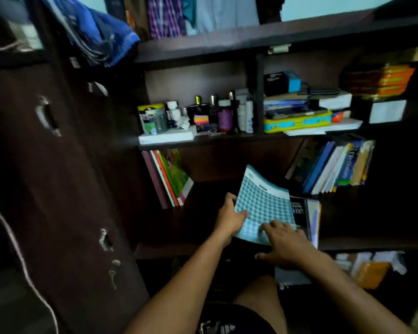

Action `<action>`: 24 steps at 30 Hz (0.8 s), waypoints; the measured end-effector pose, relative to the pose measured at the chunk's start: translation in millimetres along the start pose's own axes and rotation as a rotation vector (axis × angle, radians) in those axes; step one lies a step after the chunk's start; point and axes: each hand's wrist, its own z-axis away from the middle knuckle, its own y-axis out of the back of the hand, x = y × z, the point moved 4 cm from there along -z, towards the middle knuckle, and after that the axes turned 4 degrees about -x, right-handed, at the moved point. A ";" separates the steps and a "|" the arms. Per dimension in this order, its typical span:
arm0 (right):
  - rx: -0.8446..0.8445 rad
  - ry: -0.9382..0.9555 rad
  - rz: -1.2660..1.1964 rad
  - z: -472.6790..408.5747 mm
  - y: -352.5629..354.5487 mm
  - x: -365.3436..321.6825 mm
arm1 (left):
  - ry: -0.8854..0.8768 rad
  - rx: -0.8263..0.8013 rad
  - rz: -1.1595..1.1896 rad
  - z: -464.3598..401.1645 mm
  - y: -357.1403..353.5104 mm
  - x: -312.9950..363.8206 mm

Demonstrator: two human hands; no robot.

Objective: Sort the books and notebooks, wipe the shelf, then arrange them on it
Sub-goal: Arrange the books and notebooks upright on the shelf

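1. The big dark shelf [227,247] is made of smooth brown wood. Its lower board has a long straight front edge, and the middle of that board is bare, with room to move things.
2. A tall dark cupboard door [65,177] stands to the left, flat and shiny, with metal handles.
3. A row of leaning books [333,167] stands at the right of the lower board, tipped to the right. Their thin spines are blue, white and yellow.
4. A smaller bunch of thin notebooks [169,179] leans against the left wall. The front one is green.
5. The checked notebook [263,206] is soft and bendy, with tiny blue and white squares. It is over the front edge of the lower board, tilted up, and its top corner curls.
6. The right hand [287,244] lies flat on the checked notebook with straight fingers, pressing, not gripping.
7. The left hand [229,218] holds the left edge of the checked notebook, thumb on top, fingers curled under.
8. Small bottles [225,116] stand close together on the board above.
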 end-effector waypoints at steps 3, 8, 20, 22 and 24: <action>0.094 0.099 -0.003 -26.0 1.9 -40.1 | -0.104 0.187 0.159 9.6 36.7 -16.9; 0.172 0.188 -0.079 -85.6 -0.7 -100.4 | -0.051 0.359 0.556 9.3 84.1 -92.2; 0.100 0.277 -0.766 -168.1 -28.7 -174.5 | -0.126 0.276 0.500 -22.7 126.3 -126.9; 0.101 0.271 -0.805 -177.2 -30.6 -175.7 | -0.163 0.263 0.357 -27.8 131.7 -123.7; 0.103 0.269 -0.793 -191.4 -28.5 -178.5 | -0.228 0.298 0.171 -38.7 136.3 -124.7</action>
